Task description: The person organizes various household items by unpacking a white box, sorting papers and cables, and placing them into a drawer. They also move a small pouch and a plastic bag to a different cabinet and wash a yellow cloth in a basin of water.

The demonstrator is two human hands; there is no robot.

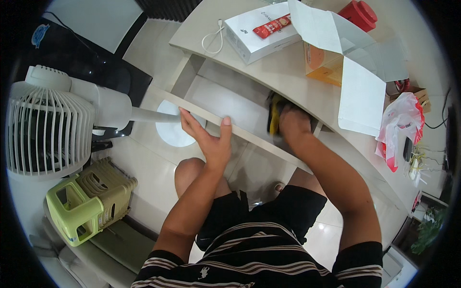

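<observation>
Before me a shallow drawer (230, 130) is pulled out from under a pale desk (266, 70). My left hand (212, 140) rests against the drawer's front panel, thumb on its top edge and fingers spread, grasping no loose thing. Inside the drawer, at its right end, my right hand (293, 120) is blurred and its fingers are partly hidden. Right beside those fingers lies a black and yellow item (274, 114), too blurred to name; whether the hand grips it I cannot tell. The left part of the drawer shows its bare pale bottom.
On the desk are a white box (259, 43) with a red sachet (270, 28), a white cable (212, 43), an open carton (324, 64), a red container (358, 15) and a plastic bag (398, 122). A white fan (50, 126) and stacked green plastic stools (86, 205) stand left.
</observation>
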